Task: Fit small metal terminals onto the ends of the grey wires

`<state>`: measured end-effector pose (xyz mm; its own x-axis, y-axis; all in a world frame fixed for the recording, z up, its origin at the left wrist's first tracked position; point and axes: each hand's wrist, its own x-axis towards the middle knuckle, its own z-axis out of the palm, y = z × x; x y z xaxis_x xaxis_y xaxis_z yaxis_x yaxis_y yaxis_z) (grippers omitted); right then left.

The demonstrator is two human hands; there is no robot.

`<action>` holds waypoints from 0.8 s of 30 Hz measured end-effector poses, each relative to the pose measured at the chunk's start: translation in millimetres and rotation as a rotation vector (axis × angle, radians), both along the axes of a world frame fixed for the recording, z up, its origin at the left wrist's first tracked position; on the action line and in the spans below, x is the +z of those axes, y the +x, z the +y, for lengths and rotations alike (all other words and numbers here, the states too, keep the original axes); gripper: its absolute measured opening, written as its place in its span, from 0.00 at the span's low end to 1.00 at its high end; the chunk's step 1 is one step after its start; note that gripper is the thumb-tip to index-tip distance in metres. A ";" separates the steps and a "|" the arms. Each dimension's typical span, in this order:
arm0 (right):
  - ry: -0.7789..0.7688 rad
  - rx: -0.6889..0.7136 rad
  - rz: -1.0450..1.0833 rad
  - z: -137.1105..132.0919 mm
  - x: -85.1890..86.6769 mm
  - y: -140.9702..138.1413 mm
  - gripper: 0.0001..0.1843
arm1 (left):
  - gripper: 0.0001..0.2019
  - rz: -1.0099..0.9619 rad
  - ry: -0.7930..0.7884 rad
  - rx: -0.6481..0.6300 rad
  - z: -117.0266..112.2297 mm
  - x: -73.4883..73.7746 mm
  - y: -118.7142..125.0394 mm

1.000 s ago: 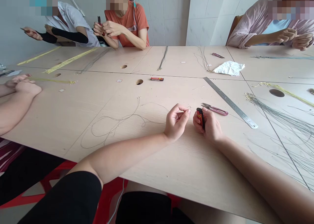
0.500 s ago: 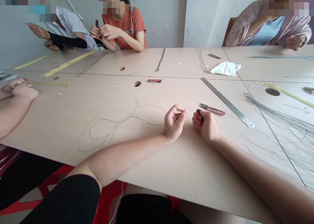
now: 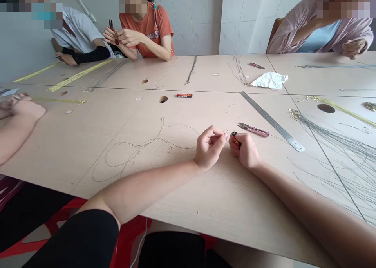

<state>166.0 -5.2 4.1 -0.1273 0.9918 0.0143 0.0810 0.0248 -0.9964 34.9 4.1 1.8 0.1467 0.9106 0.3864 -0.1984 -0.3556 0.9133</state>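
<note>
My left hand rests on the wooden table, thumb and forefinger pinched on the end of a thin grey cord that loops away to the left across the tabletop. My right hand sits just to its right, closed around a red and black lighter whose top pokes out toward the cord's pinched end. The two hands are a few centimetres apart. Pink thread snips lie just beyond my right hand.
A steel ruler lies diagonally right of the snips. Bundles of grey cords fan across the right side. A second red lighter and cable holes lie farther back. Other people sit around the table; one person's hands rest at left.
My right hand has tipped the lighter forward, so less of it shows, and moved slightly nearer my left hand. The people at the far side shifted their hands.
</note>
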 end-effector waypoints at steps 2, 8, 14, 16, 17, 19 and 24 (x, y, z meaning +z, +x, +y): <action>0.008 0.005 0.001 -0.1 0.3 0.1 0.17 | 0.17 0.001 0.003 0.004 0.2 -0.3 0.2; 0.025 0.012 -0.025 0.1 -0.1 0.7 0.16 | 0.17 0.011 0.015 0.006 1.1 -0.8 0.0; 0.046 0.015 -0.067 1.0 0.5 -0.5 0.16 | 0.17 0.021 0.001 -0.010 1.2 -1.4 -1.0; 0.048 0.014 -0.069 0.9 1.5 -1.2 0.17 | 0.17 0.024 0.001 -0.013 1.5 -2.3 -1.3; 0.050 0.014 -0.067 0.8 2.1 -1.5 0.17 | 0.16 0.025 0.001 -0.015 1.6 -2.7 -1.3; 0.051 0.014 -0.061 0.6 3.0 -2.0 0.18 | 0.16 0.029 0.000 -0.016 1.7 -2.9 -1.2; 0.008 0.004 0.026 1.6 -1.2 -1.0 0.18 | 0.17 0.022 0.003 -0.010 1.8 -1.5 -0.9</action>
<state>165.0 -3.6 2.9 -0.1308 0.9911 0.0261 0.0544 0.0335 -0.9980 34.0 5.9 0.4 0.1639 0.9079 0.3858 -0.1816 -0.3567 0.9164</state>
